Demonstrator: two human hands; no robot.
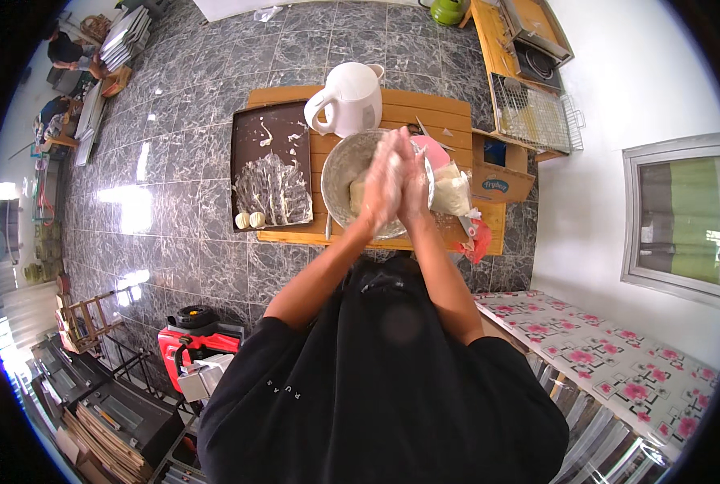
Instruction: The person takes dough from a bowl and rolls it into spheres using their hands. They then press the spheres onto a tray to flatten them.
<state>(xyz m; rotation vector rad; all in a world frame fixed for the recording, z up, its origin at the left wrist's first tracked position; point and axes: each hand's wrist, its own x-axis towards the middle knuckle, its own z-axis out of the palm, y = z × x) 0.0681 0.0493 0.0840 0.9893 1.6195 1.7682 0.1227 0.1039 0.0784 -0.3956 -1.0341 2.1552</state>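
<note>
Pale balls (pixel 256 219), two; two hands (pixel 385 184) (pixel 414 184) pressed together over one bowl (pixel 337 179), grip contents hidden.

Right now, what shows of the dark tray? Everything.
The tray is dark brown, rectangular and shallow, with a low rim; it looks like metal. It lies flat on the left end of the wooden table, jutting a little past its side. Whitish smears coat much of the nearer half, with a few scraps beyond. Two pale balls rest in the near left corner.
</note>
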